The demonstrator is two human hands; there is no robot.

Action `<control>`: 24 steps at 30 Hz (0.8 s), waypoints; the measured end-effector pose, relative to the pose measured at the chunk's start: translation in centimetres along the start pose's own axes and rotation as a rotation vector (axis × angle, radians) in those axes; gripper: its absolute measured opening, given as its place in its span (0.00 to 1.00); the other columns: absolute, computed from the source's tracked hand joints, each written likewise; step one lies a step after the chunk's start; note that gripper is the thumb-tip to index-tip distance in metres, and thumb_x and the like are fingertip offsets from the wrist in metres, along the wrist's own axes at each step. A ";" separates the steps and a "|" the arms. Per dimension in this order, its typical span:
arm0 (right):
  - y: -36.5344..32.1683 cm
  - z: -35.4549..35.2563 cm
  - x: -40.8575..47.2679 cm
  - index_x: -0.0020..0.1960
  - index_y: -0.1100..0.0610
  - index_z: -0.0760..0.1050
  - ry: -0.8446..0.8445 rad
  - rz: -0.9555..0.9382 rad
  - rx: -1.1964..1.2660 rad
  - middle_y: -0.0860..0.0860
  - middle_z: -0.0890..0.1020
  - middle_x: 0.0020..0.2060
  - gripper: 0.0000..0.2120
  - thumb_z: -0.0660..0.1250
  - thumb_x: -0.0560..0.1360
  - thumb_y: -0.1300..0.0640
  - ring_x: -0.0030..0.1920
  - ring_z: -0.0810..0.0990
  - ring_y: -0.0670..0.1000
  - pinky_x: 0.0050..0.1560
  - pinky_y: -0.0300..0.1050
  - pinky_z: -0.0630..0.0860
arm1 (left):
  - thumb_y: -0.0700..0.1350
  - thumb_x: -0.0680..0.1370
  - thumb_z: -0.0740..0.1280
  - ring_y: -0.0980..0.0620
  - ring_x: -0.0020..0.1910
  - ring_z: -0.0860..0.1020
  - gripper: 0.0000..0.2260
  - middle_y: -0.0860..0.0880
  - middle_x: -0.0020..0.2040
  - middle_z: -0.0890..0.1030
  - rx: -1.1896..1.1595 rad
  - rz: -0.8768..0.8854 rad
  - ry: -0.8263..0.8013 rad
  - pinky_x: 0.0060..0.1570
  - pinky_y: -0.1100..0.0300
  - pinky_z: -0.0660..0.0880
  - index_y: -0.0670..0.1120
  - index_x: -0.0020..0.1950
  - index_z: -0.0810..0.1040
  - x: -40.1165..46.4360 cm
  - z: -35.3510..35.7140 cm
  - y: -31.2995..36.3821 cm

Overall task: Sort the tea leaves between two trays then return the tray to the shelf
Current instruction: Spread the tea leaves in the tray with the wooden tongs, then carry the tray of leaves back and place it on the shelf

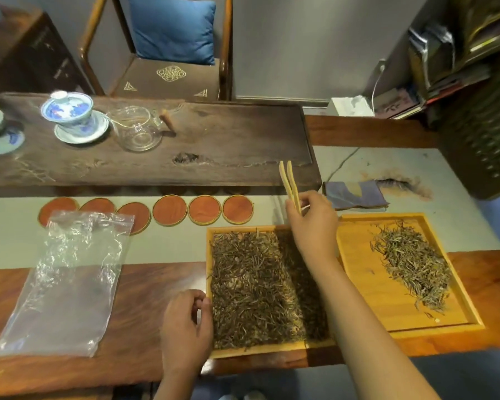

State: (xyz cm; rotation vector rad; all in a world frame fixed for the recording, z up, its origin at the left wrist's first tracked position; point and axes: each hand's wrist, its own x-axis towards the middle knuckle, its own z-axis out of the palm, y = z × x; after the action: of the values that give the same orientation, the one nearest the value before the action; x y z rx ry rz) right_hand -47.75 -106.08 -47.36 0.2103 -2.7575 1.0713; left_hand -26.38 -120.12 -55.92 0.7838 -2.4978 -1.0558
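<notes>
While the right hand [312,223] pinches bamboo tweezers [289,183] above the centre of the frame, tips pointing up, the left hand [185,327] rests at the left rim of the full tray [209,284], fingers curled against the thumb. Dark tea leaves [251,287] fill it; the right tray [355,272] holds a smaller pile [413,264] at centre right.

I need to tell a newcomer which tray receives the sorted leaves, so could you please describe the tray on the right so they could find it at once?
On the long wooden table, two shallow yellow wooden trays sit side by side at the near edge. The right-hand tray lies beyond the right hand, which holds bamboo tweezers. Unlike the left-hand tray, packed with dark leaves, it holds a small pile of paler tea leaves with bare wood around it.
</notes>
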 end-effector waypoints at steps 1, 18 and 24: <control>-0.1 0.7 1.3 0.46 0.58 0.77 -0.010 0.009 0.002 0.52 0.78 0.41 0.07 0.68 0.74 0.55 0.42 0.75 0.52 0.38 0.39 0.60 | 0.51 0.74 0.58 0.54 0.35 0.70 0.07 0.57 0.35 0.71 -0.001 0.017 0.003 0.35 0.61 0.64 0.50 0.41 0.74 0.1 0.0 0.0; 1.7 6.3 8.6 0.44 0.56 0.77 -0.052 0.064 -0.124 0.53 0.79 0.43 0.08 0.70 0.72 0.51 0.41 0.77 0.53 0.38 0.44 0.68 | 0.51 0.75 0.59 0.55 0.38 0.69 0.07 0.59 0.37 0.70 0.045 0.025 0.012 0.38 0.63 0.64 0.50 0.42 0.74 0.2 0.3 -0.3; 2.2 6.3 8.8 0.49 0.58 0.77 -0.079 0.057 -0.149 0.54 0.79 0.45 0.15 0.70 0.72 0.46 0.45 0.78 0.54 0.41 0.48 0.74 | 0.51 0.75 0.59 0.56 0.37 0.69 0.07 0.60 0.36 0.70 0.041 0.013 0.008 0.36 0.67 0.63 0.50 0.42 0.74 0.2 0.3 -0.3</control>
State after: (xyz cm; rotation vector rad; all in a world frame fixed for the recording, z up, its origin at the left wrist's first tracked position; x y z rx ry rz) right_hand -57.48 -109.34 -51.45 0.1576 -2.9153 0.8835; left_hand -26.54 -120.27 -56.34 0.7808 -2.5215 -0.9985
